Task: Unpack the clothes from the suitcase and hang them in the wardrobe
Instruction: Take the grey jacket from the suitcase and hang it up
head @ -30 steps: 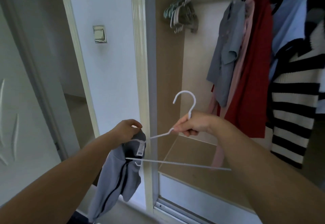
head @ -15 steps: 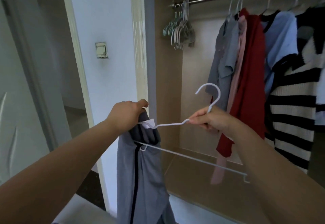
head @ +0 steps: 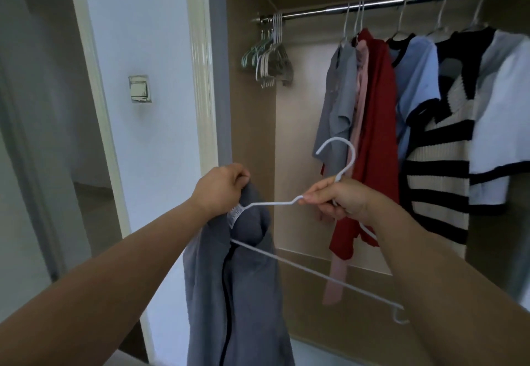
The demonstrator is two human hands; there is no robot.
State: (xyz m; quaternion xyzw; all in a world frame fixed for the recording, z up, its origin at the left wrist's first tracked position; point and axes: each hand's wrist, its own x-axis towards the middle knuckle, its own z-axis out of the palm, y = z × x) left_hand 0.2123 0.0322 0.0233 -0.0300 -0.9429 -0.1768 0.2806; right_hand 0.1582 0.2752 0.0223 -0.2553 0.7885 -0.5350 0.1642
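My left hand [head: 219, 186] grips the collar of a grey garment [head: 238, 288] with a dark stripe and a white label. The garment hangs down in front of the wardrobe's left post. The left end of a white wire hanger [head: 304, 262] is tucked into its neck. My right hand [head: 337, 199] pinches the hanger just below its hook, which points up. The wardrobe's metal rail [head: 372, 7] runs across the top right. The suitcase is out of sight.
Several clothes hang on the rail: a grey shirt [head: 337, 98], a red top [head: 375, 136], a blue shirt [head: 415, 84], a black-and-white striped knit [head: 438, 170]. Spare hangers [head: 269, 58] bunch at the rail's left end. A wall switch [head: 139, 89] and doorway lie left.
The view has tilted up, showing more of the rail. Both hands have risen with the hanger and garment, and the right hand has shifted right toward the hung clothes.
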